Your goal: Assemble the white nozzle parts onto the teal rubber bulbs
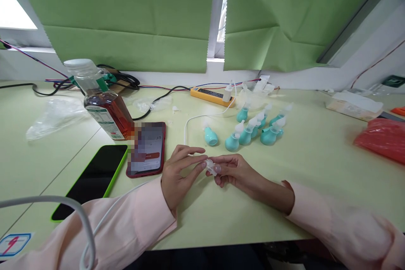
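Note:
Between both hands, just above the table, is a small translucent white plastic piece [210,168]. My left hand [182,171] pinches its left side with thumb and fingertips. From the right, my right hand [236,171] grips the same piece between thumb and fingers; part of it is hidden by the fingertips. Beyond the hands lies a teal squeeze bulb [211,136] with a clear tip, tilted on its side. Several more teal bulbs with clear nozzles stand grouped to its right, among them one teal bulb [232,142] at the front of the group.
At left are a bottle of amber liquid [109,112], a red-cased phone [147,149] and a green-cased phone [91,173]. A yellow power strip [210,96] with a white cable lies at the back. A red plastic packet [381,139] and a tissue box [352,105] lie right.

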### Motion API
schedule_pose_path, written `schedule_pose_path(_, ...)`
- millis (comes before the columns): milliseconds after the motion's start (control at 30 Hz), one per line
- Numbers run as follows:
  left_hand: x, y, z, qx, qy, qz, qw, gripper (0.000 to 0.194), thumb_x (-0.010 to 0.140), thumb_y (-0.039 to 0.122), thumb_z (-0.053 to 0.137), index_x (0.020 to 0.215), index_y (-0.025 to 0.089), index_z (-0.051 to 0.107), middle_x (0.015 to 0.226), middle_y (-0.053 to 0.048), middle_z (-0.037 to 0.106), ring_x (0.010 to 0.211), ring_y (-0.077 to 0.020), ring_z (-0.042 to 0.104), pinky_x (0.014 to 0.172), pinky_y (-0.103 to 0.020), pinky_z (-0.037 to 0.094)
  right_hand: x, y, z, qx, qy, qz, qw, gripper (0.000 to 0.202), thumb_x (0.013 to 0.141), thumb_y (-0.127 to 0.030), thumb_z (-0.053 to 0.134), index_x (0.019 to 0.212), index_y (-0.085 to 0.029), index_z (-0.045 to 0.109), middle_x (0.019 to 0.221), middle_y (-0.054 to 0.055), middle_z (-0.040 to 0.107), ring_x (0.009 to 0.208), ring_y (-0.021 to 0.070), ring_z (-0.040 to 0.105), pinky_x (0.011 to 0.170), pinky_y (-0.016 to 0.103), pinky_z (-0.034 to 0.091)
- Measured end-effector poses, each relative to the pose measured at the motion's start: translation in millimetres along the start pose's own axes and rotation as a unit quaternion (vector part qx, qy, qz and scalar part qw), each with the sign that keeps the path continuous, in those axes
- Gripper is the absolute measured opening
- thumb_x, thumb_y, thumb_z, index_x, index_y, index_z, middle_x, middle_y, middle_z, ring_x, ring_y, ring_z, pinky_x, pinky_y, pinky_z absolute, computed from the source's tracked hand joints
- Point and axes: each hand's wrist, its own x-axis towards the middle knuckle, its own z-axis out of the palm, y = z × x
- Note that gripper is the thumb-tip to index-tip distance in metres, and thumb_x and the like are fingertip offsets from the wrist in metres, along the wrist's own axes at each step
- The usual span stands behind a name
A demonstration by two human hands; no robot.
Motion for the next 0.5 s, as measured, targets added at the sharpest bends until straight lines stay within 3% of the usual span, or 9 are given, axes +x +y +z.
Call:
schedule_pose_path(233,1.5,3.3,-0.8,0.014,-0.014,-0.016,1.0,0.011,0.073,0.013,0.054,0.078,0.016,0.063,0.08,-0.006,0.059,0.077,-0.0156,0.051,0.07,-0.031,0.043,0.0,2.9,1.2,0.003,0.023,-0.015,1.0,0.019,0.067,-0.021,0.064,0.084,-0.013,0.063,0.068,0.003,0.062,0.046,0.0059,0.053,0.046,0.019,0.041)
schedule_pose_path(500,1.3,5.0,0.1,-0.06,-0.03,-0.061,0.996,0.005,0.069,0.015,0.059,0.072,0.015,0.064,0.074,-0.007,0.06,0.075,-0.0167,0.053,0.068,-0.033,0.044,-0.5,3.5,1.8,-0.011,0.011,-0.023,1.0,0.02,0.069,-0.024,0.062,0.086,-0.014,0.064,0.064,0.002,0.061,0.045,0.0057,0.052,0.044,0.019,0.04)
